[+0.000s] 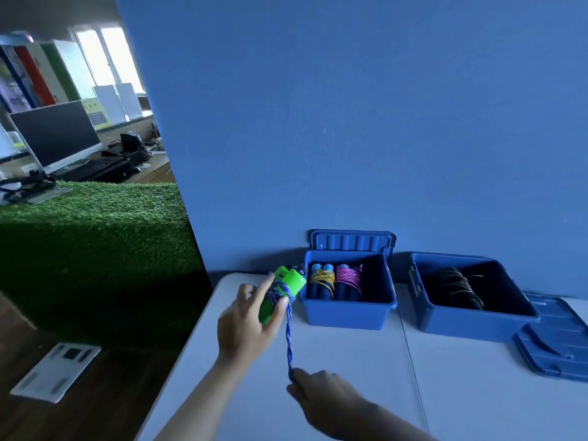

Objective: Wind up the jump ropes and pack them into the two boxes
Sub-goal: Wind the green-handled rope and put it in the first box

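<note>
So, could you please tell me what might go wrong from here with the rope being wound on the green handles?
The left hand holds the green plastic handles while the right hand pulls the blue braided rope taut; if that grip slackens, the few turns may unravel. The small blue plastic box already holds two wound ropes, so a loose bundle may fit poorly. The handles sit near the white table's left edge and could drop to the floor.

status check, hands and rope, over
Left hand grips green handles. Right hand pinches blue cord, taut. Left box holds two wound ropes. Nothing in the way.
</note>
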The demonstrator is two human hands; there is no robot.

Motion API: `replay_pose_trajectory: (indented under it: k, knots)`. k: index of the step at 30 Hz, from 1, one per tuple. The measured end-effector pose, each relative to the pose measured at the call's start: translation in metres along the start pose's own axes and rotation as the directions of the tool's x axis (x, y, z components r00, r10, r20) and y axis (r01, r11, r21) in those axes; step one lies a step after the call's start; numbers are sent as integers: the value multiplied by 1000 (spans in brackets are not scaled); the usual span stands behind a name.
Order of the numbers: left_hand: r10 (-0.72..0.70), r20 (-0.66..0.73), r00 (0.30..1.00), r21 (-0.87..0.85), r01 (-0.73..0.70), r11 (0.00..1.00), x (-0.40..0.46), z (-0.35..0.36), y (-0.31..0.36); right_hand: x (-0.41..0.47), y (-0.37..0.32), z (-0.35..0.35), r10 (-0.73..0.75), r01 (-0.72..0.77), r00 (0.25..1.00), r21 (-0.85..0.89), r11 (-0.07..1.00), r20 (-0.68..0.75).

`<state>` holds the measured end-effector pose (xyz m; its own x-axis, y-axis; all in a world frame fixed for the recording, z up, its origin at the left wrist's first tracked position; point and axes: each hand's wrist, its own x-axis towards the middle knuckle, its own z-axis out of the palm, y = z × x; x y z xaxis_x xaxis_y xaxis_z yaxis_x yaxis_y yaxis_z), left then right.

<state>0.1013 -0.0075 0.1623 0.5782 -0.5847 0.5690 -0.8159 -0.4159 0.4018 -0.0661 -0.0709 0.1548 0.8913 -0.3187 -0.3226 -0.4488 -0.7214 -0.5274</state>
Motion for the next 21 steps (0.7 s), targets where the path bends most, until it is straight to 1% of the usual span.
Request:
replay_pose_trajectory:
  k: [2,3,5,7,9,10,12,14,15,17,19,21]
  knots:
    - [49,66,997,52,-53,997,-5,6,3,-7,-11,-4,-43,49,996,-82,995,72]
    - [86,105,991,75,-94,993,-8,9,-1,-10,-15,-10,-86,92,995,-99,991,57]
    - [158,173,972,114,-179,977,-17,13,-11,-9,-12,-30,-182,172,982,-154,973,-55]
    - [269,227,936,108,-299,948,-29,14,-20,-1,1,-52,-248,218,957,-190,957,-149]
    - [410,254,876,39,-433,901,-41,14,-21,10,18,-72,-276,242,942,-180,953,-193]
    - [464,252,849,-12,-476,879,-46,14,-19,15,27,-80,-282,255,939,-149,955,-199]
    - [507,239,828,-115,-494,862,-53,14,-11,25,41,-90,-289,291,939,-19,957,-189]
    - [492,247,835,-188,-456,870,-56,11,-2,33,52,-94,-288,317,938,146,937,-191]
    - [488,254,835,-204,-447,871,-55,9,2,36,55,-94,-274,319,941,251,914,-197]
    - [494,236,837,-214,-451,867,-53,7,9,42,60,-87,-209,292,953,485,824,-220]
    - [464,194,865,-260,-410,874,-50,6,14,45,61,-76,-128,243,966,635,733,-223]
    - [377,152,913,-320,-316,893,-48,6,16,42,57,-64,-83,189,980,703,686,-182]
